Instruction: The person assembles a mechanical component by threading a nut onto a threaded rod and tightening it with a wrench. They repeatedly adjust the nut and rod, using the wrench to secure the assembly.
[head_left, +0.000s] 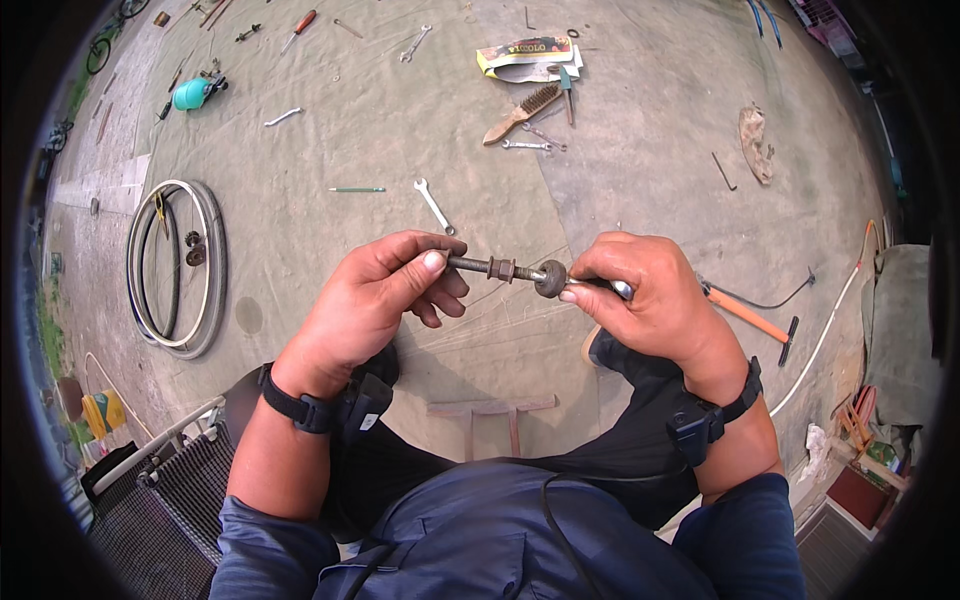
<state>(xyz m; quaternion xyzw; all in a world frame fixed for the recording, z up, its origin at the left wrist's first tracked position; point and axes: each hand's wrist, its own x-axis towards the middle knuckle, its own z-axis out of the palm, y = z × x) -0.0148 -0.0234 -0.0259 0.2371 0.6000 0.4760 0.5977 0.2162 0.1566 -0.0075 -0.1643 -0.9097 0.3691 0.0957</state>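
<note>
Above my lap, a greasy threaded axle (472, 264) lies nearly level between my two hands. My left hand (385, 280) pinches its left end between thumb and forefinger, the other fingers curled loosely below. Dark nuts and washers (502, 269) sit around the middle of the rod. Toward its right end is a dark, rounded cone-like part (549, 279). My right hand (640, 290) is closed, with thumb and forefinger pinching just beside that part. Out of this hand pokes the end of a shiny metal piece (622, 290); its kind is hidden by the fingers.
On the ground cloth lie a wrench (434, 207), a green pencil (357, 190), a wire brush (522, 114), a screwdriver (299, 31) and an orange-handled pump (748, 315). Bicycle rims with a tyre (215, 270) rest at left. Below my hands is a metal stand (492, 406).
</note>
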